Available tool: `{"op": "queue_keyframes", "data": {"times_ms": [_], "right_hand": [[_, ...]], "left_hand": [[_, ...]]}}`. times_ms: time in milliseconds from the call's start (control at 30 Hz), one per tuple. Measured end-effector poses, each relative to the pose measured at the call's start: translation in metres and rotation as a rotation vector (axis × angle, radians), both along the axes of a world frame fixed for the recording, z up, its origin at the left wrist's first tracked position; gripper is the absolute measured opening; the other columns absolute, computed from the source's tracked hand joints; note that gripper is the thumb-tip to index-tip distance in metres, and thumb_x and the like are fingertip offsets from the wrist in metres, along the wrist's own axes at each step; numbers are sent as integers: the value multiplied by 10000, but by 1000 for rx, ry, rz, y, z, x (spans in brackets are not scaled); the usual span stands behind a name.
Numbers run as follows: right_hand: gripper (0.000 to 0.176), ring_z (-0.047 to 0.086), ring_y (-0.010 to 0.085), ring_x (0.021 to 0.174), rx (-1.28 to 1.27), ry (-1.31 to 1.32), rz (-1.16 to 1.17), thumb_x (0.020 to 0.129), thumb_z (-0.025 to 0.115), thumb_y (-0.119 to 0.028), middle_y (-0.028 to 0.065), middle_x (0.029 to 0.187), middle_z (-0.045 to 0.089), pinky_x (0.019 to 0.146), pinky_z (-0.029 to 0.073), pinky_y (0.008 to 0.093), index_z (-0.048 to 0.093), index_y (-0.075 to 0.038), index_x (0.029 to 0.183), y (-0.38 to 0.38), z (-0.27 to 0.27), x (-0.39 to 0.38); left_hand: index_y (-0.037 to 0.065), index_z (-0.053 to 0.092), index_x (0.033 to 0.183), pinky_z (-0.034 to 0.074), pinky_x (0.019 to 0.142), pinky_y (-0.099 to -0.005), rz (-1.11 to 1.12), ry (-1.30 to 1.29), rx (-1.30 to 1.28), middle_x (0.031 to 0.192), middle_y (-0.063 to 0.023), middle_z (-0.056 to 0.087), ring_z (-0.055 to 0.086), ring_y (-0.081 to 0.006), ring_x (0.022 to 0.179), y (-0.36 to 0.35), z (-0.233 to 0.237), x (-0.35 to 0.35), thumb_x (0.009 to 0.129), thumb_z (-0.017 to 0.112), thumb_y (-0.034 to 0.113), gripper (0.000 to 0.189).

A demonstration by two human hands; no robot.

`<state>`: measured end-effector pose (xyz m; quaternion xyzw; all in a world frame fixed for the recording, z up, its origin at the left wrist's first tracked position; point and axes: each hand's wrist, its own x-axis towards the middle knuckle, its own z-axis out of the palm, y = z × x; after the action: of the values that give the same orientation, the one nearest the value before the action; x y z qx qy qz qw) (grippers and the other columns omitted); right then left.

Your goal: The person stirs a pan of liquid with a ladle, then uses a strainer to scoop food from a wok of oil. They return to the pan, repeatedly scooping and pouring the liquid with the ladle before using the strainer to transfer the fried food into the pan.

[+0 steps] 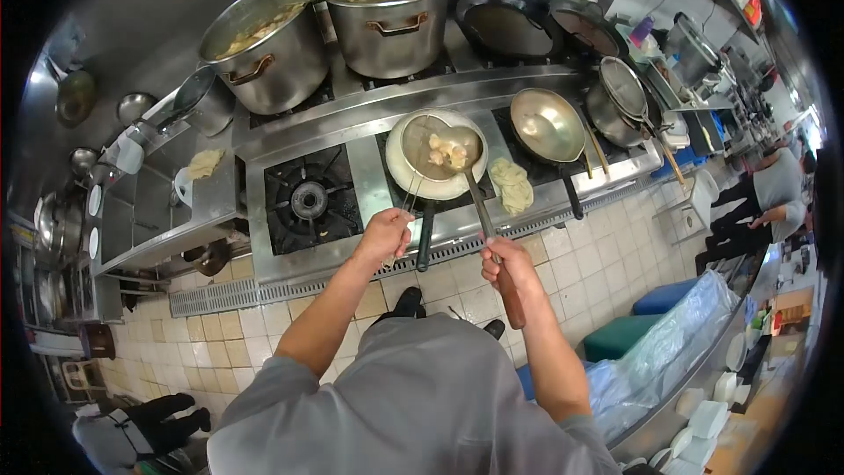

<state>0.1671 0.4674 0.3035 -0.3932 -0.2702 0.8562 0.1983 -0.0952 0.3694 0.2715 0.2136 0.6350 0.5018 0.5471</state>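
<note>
My left hand (387, 234) is closed round the thin wire handle of a mesh strainer (417, 142). The strainer's bowl is over a pale pan (400, 171) on the stove, whose dark handle (426, 242) points towards me. In my right hand (508, 262) is a long metal ladle (477, 197) with a brown wooden grip. Its bowl is over the same pan, beside and partly overlapping the strainer. Light chunks of food (448, 155) lie in the ladle's bowl. Whether the strainer and ladle touch is hard to make out.
Two big stockpots (393, 40) of broth stand at the back. Right of the pale pan are a crumpled cloth (511, 185) and a steel frying pan (547, 126). A bare burner (309, 200) is at left. Other people (774, 189) stand at far right and lower left.
</note>
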Motion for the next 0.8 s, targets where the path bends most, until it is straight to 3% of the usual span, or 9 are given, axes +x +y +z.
{"op": "queue_keyframes", "data": {"times_ms": [67, 133, 333, 400, 467, 533, 567, 700, 800], "right_hand": [[251, 459, 74, 514, -190, 69, -80, 1002, 549, -188, 15, 786, 553, 478, 361, 231, 562, -15, 1185, -7, -10, -8], [289, 449, 64, 511, -483, 388, -189, 1002, 545, -172, 15, 782, 558, 472, 361, 231, 546, 13, 1224, -15, -7, -12], [300, 434, 77, 505, -246, 127, -193, 995, 558, -175, 20, 792, 560, 469, 363, 236, 532, 15, 1226, -42, 19, -28], [297, 431, 83, 505, -107, -29, -163, 990, 564, -174, 20, 786, 558, 471, 363, 238, 531, 10, 1220, -45, 20, -37], [293, 426, 91, 509, -115, -19, -163, 980, 581, -173, 19, 771, 553, 476, 360, 240, 530, -2, 1212, -41, 5, -44], [299, 432, 90, 512, -205, 118, -190, 981, 582, -170, 19, 761, 551, 479, 361, 237, 529, -3, 1224, -30, -1, -41], [297, 437, 90, 514, -239, 200, -210, 983, 580, -167, 18, 762, 551, 481, 361, 237, 531, -2, 1226, -27, 0, -41], [291, 452, 90, 509, -112, 190, -228, 995, 557, -161, 32, 773, 550, 469, 358, 241, 544, 11, 1229, -33, 18, -37], [316, 448, 90, 495, 29, 107, -222, 995, 550, -157, 41, 780, 548, 453, 353, 246, 537, 20, 1257, -36, 35, -30]], "left_hand": [[-8, 615, 1038, 337, 379, -287, -41, 115, -55, 637, -33, 549, 444, -110, 404, 0, -2, -12, 1029, 516, 244, 271], [-7, 615, 1052, 344, 377, -295, -91, 169, -80, 638, -36, 556, 448, -116, 398, -2, -1, -21, 1022, 519, 241, 268], [-15, 617, 1072, 355, 378, -297, -145, 321, -71, 644, -50, 574, 471, -125, 408, 1, 2, -20, 1011, 510, 210, 256], [-17, 619, 1070, 375, 389, -293, -79, 57, -49, 654, -63, 584, 496, -129, 425, 6, -5, -22, 1007, 506, 199, 252], [-19, 619, 1075, 387, 398, -293, -83, 37, -39, 674, -67, 594, 496, -120, 436, 10, -19, -28, 1011, 504, 205, 260], [-30, 599, 1032, 525, 572, -410, -151, 453, -26, 748, -180, 672, 648, -277, 564, 15, -31, -34, 981, 543, 209, 251], [-33, 590, 1040, 546, 717, -482, -137, 938, 150, 841, -226, 698, 693, -386, 753, 13, -28, -35, 955, 538, 180, 235], [-26, 574, 1024, 534, 772, -537, -332, 1162, -182, 881, -267, 690, 685, -435, 886, 6, -8, -39, 933, 503, 139, 201], [-36, 578, 1054, 550, 696, -507, -374, 1138, -161, 851, -272, 685, 701, -414, 774, 0, -37, -42, 943, 516, 141, 218]]}}
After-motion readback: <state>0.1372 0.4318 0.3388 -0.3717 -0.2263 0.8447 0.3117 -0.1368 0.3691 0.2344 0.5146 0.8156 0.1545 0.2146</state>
